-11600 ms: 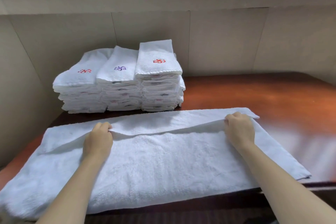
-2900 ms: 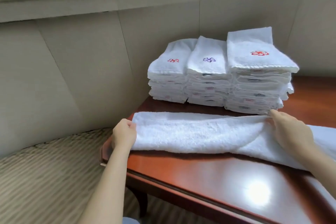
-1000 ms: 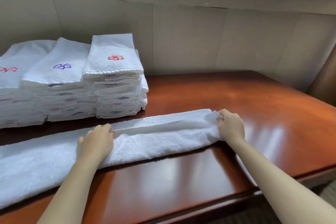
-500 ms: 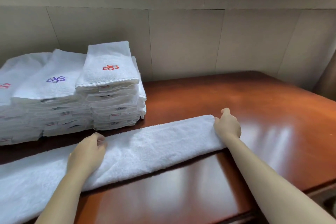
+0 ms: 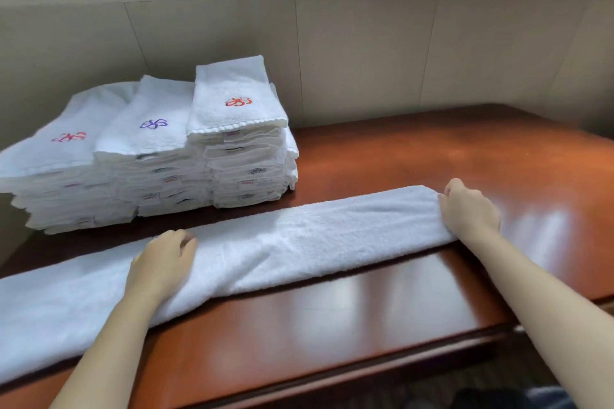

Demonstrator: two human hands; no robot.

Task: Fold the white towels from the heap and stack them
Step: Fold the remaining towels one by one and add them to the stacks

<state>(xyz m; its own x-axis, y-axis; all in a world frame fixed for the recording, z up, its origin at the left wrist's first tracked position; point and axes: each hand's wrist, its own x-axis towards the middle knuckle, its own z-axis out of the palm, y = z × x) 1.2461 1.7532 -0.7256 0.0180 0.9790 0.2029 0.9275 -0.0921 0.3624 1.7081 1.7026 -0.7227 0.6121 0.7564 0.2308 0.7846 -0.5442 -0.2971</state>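
A white towel (image 5: 299,239), folded lengthwise into a long narrow strip, lies across the brown wooden table (image 5: 332,319). My left hand (image 5: 162,262) rests palm down on the strip left of its middle, fingers reaching its far edge. My right hand (image 5: 470,212) grips the strip's right end with curled fingers. Behind the strip at the back left stand three stacks of folded white towels (image 5: 156,156) side by side, their tops embroidered with red or purple flower marks. The strip's left end runs out of view.
A beige panelled wall (image 5: 365,53) rises right behind the stacks and the table. The table's front edge (image 5: 365,365) runs close below my arms, and its right end drops off near my right forearm. Bare glossy wood lies to the right of the towel.
The far flap has been folded over, so the towel is now a closed narrow strip. Both hands stay at their places on it, and my view has shifted right and down.
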